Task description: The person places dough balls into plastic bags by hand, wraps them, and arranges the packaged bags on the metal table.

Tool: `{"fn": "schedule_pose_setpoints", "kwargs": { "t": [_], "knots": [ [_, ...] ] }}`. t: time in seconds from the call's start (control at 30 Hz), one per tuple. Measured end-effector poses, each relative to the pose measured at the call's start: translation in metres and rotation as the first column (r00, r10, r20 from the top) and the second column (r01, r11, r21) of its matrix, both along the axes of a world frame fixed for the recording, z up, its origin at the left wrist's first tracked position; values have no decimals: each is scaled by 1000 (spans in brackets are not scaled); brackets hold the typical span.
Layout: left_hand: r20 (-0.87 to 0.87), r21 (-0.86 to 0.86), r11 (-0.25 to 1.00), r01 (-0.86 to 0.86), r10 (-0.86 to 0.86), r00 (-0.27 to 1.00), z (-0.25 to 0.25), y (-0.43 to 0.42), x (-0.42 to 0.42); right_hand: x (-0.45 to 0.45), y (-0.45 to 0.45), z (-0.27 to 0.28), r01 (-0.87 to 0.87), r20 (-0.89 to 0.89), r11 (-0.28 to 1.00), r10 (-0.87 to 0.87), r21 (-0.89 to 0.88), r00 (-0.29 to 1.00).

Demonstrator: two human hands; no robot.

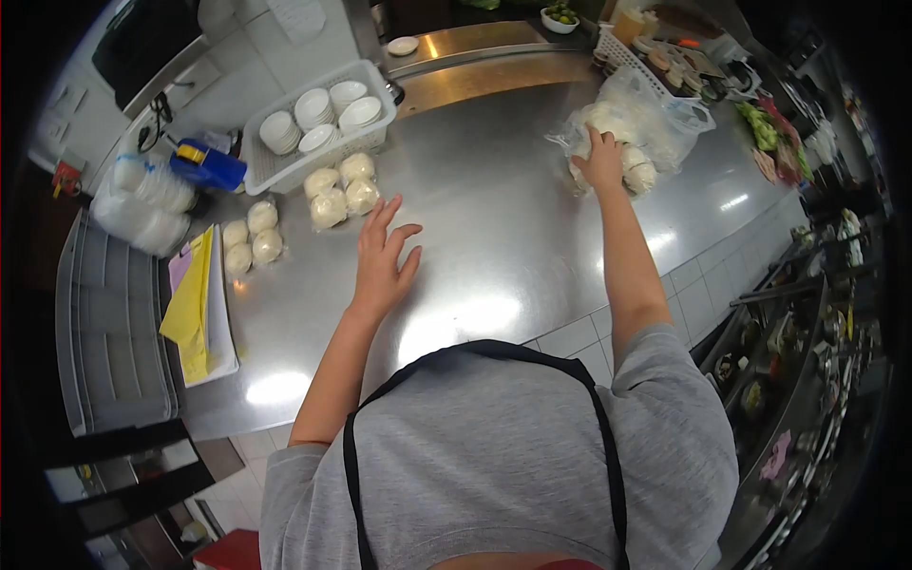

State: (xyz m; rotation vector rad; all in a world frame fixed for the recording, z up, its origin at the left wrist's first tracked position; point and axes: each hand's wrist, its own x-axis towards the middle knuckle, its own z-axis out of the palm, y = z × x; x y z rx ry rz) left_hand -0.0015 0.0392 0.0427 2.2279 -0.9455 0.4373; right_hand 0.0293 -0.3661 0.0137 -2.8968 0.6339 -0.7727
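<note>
- Upper left: two packs of white dough balls (pixel 329 205) lay set out, seemingly done.
- Upper right: more bagged dough balls (pixel 638 177) were apparently left.
- Right hand (pixel 602 163) touched these; grip unclear.
- Left hand (pixel 382 256) was empty, fingers spread, well apart from right.

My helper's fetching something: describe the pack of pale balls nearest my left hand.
On the steel counter, find the white basket of small dishes. It's the four-ball pack just in front, by the left hand; its twin lies by the yellow paper.
</note>
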Motion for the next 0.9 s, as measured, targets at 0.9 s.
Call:
{"fn": "schedule_pose_setpoints", "kwargs": {
  "t": [0.9],
  "knots": [
    [-612, -259, 945, -200, -1, 791, -9, -34, -22, -86, 195, 30, -705, 160, 378, 807, 601, 569]
  ]
}}
